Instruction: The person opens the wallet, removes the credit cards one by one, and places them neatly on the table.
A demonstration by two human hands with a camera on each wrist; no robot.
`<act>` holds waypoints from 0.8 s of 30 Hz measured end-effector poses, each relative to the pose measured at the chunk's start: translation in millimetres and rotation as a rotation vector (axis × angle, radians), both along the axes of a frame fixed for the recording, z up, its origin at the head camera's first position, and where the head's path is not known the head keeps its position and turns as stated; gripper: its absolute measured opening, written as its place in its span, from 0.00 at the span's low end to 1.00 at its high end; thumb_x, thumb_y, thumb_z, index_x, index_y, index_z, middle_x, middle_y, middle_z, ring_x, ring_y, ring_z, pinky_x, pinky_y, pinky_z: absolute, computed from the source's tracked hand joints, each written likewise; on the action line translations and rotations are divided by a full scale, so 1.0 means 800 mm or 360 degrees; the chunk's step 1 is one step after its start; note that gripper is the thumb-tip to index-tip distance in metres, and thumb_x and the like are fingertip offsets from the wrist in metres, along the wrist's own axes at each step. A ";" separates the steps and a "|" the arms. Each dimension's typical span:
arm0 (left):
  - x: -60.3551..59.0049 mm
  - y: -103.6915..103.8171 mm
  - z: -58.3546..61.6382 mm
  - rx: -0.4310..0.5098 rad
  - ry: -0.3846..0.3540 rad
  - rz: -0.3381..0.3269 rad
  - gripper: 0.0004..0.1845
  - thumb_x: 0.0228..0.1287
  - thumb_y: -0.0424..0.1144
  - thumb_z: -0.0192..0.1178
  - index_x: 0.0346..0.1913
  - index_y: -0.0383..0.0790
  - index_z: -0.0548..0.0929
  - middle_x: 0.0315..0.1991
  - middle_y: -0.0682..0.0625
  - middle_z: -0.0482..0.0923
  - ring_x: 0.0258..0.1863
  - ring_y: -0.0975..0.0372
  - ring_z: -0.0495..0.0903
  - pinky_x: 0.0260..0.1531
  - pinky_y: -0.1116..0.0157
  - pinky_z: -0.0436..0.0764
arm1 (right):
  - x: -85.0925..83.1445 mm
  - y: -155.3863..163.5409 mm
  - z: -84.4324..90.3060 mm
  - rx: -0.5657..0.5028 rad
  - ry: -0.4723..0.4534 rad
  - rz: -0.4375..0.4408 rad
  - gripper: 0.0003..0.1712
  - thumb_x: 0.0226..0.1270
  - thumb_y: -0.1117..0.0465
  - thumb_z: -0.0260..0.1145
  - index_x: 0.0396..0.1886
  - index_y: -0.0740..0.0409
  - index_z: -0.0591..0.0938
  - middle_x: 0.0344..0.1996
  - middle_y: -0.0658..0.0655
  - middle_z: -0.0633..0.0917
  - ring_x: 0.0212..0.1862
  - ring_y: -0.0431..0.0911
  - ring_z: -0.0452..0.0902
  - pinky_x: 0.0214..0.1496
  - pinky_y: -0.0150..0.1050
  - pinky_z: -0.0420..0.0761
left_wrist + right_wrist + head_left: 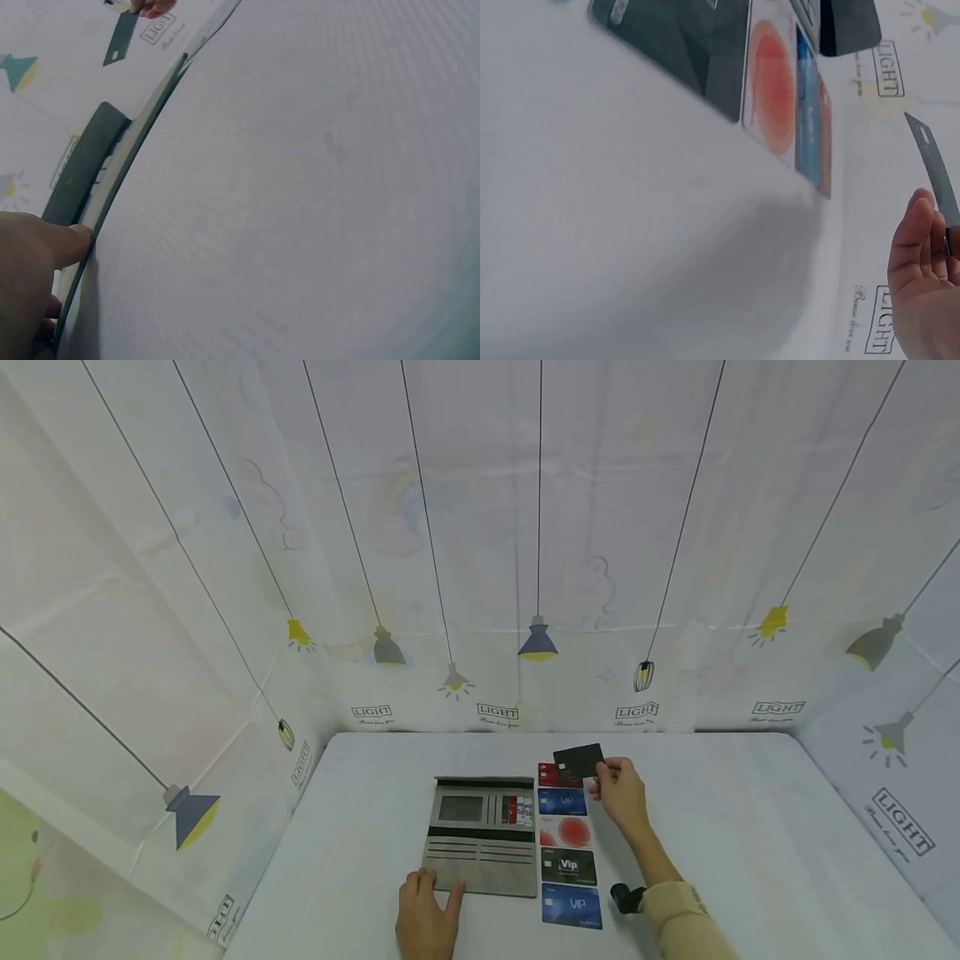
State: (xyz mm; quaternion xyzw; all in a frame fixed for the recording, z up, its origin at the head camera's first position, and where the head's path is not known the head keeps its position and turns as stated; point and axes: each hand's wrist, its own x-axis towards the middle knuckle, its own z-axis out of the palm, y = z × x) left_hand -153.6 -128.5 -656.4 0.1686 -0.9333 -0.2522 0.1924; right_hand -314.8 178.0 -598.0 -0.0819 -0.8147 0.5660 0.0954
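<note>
Black card raised; grey wallet open, flat.

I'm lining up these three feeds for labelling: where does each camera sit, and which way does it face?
Head: worn on the head, looking forward and down at the table, open wallet, card row and both hands.
Left wrist: low beside the left hand, looking along the wallet's edge.
Right wrist: under the right hand, facing the card row.
Shared: the black card, visible in all three.

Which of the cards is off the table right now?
The black card, pinched in the right hand above the far end of the row. The red, blue, white-and-red, black VIP and blue VIP cards all lie flat beside the grey wallet.
</note>
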 end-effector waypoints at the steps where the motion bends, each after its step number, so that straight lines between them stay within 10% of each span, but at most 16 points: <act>1: 0.000 0.000 0.000 0.0002 -0.0004 0.0000 0.28 0.52 0.55 0.75 0.46 0.35 0.85 0.48 0.44 0.80 0.51 0.51 0.80 0.44 0.53 0.86 | -0.001 0.003 -0.002 -0.0008 -0.0006 -0.0024 0.17 0.80 0.57 0.53 0.56 0.67 0.71 0.40 0.73 0.85 0.28 0.46 0.85 0.29 0.33 0.86; 24: -0.001 -0.001 -0.002 -0.0007 -0.0013 0.0009 0.28 0.51 0.55 0.75 0.46 0.36 0.84 0.47 0.45 0.79 0.51 0.52 0.79 0.44 0.53 0.85 | -0.010 0.055 -0.039 0.0025 -0.0128 -0.0268 0.18 0.78 0.60 0.56 0.57 0.72 0.73 0.35 0.68 0.89 0.25 0.42 0.86 0.25 0.26 0.80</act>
